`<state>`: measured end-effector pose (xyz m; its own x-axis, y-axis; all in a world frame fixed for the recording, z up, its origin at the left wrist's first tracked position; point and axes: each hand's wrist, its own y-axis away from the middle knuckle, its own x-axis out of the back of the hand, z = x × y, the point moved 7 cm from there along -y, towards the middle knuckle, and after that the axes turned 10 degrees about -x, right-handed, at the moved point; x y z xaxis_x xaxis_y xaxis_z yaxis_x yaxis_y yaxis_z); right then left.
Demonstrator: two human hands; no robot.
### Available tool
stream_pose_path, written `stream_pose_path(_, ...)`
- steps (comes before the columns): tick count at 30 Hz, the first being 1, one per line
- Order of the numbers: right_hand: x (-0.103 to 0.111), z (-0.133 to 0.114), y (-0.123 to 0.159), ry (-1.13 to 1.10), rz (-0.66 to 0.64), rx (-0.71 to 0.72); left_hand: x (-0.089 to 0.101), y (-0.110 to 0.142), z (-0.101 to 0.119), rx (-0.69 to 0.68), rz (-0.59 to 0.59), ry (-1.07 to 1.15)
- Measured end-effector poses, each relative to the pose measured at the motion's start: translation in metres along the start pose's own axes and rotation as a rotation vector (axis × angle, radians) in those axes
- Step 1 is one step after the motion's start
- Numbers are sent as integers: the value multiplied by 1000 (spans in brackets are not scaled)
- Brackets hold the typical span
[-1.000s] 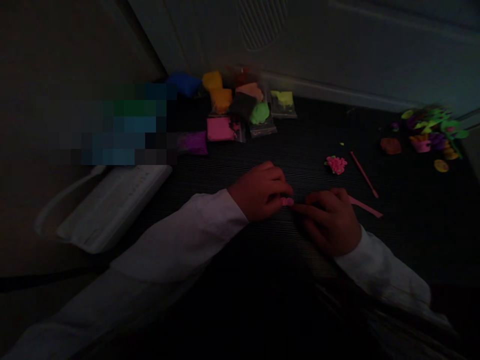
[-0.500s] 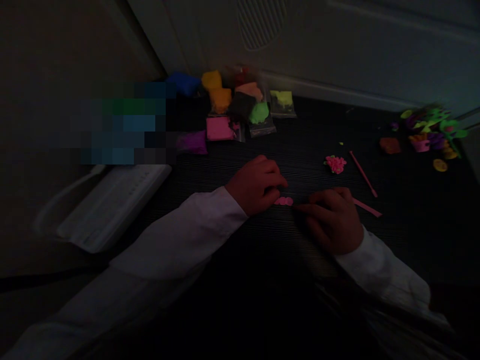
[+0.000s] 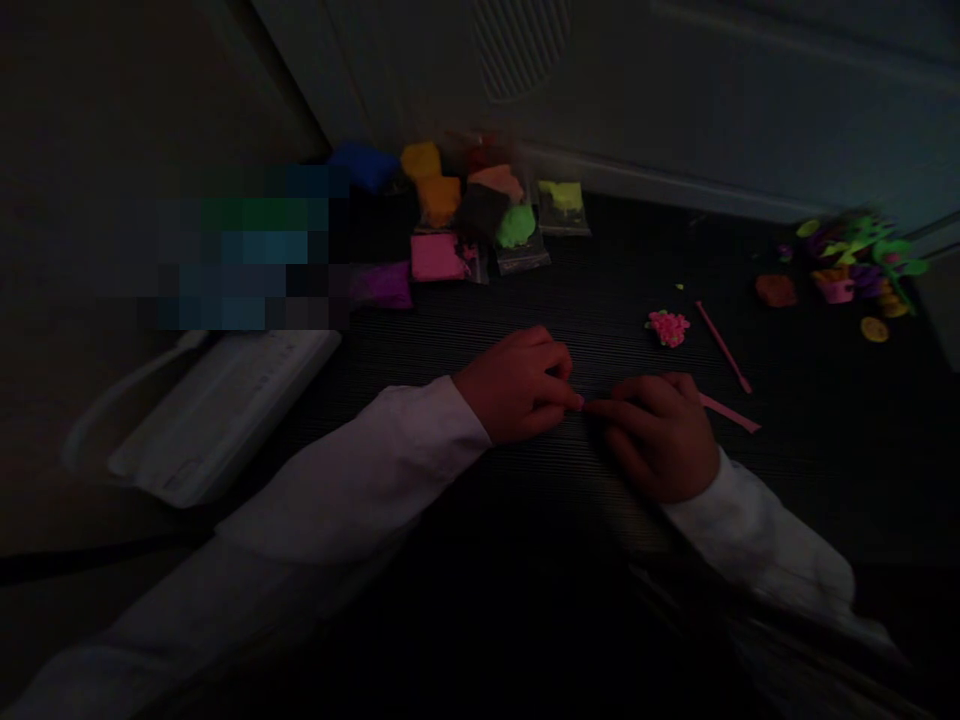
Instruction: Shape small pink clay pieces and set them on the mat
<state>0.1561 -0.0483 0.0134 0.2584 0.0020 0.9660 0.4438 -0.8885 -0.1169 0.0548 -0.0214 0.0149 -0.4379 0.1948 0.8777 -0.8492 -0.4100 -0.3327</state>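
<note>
My left hand (image 3: 521, 388) has its fingers and thumb drawn together low over the dark tabletop, pinching a row of small pink clay discs. Only a tiny bit of pink clay (image 3: 580, 402) shows at the fingertips; the rest is covered. Just to the right, my right hand (image 3: 661, 435) rests with its index finger reaching out to the end of the clay and its other fingers loosely curled. Nothing is visible in its grasp. A flat pink tool (image 3: 731, 412) sticks out from behind the right hand. Beyond it lie a pink clay flower cluster (image 3: 667, 328) and a thin pink stick tool (image 3: 723, 346).
Bags of coloured clay (image 3: 439, 257) are grouped at the back. A white power strip (image 3: 225, 420) with a cable lies on the left. Small clay models (image 3: 862, 270) and a reddish-brown lump (image 3: 775, 291) sit at the far right. A pale panel (image 3: 637, 110) borders the back.
My left hand has come down and slightly right, its fingers closing over the pink discs that showed beside it before. My right hand has hardly moved.
</note>
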Motion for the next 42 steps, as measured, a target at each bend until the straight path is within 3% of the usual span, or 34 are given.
stream_pose_path(20,1,1,-2,3,22,-20,6,-1,0,38,86,-5)
stream_pose_path(31,-5,-1,-3,37,-32,-21,8,1,-6,72,114,-24)
stream_pose_path(42,1,-1,-1,6,11,-10,4,-1,-3,23,57,-4)
